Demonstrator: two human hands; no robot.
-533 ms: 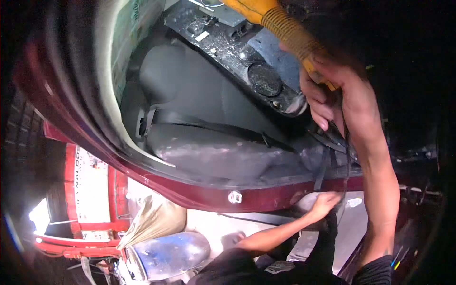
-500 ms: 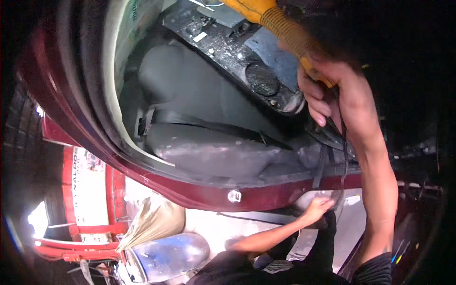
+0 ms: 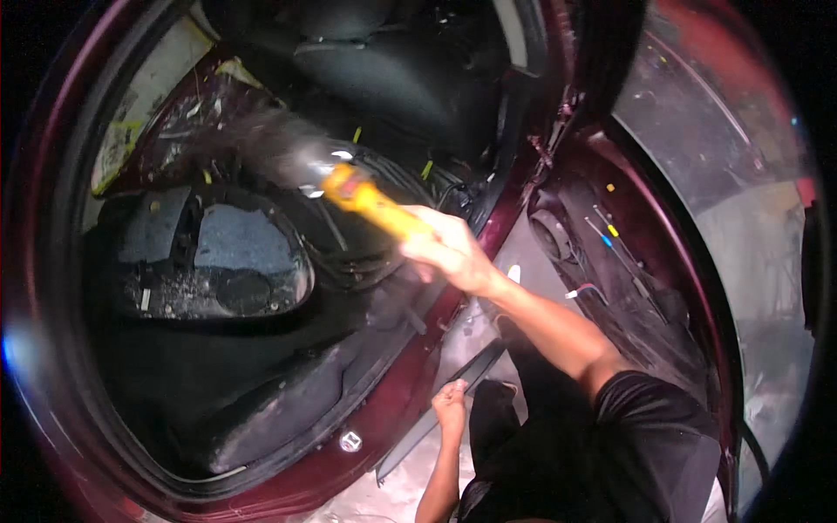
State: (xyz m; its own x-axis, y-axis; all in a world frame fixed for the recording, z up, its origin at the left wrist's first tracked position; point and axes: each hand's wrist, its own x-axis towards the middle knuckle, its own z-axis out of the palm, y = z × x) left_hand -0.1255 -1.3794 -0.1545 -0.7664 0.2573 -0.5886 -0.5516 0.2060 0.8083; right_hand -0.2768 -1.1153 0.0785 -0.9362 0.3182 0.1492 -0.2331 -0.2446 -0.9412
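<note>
My right hand (image 3: 449, 253) is closed around the handle of a yellow hand lamp (image 3: 375, 205). Its bright, blurred head points up and left into the car's interior, over dark cables (image 3: 375, 166). My left hand (image 3: 449, 403) is low outside the door sill (image 3: 384, 397), fingers pinched together. Whatever it grips is too small to make out. A long grey trim strip (image 3: 408, 453) passes beside and behind it. Left of the lamp lies a dark, dusty console-like part (image 3: 222, 253) with blue-grey panels.
The dark red car body frames the opening, with a round rubber seal on the left. A black seat (image 3: 384, 78) is at the far side. On the right the open door (image 3: 671, 209) shows its inner shell and loose wires (image 3: 602, 235). A dark seat cushion (image 3: 288, 401) lies near the sill.
My view has swung right, bringing the open door into sight and losing the red frame and bag. The lamp now reaches deeper inside the car, with its head visible.
</note>
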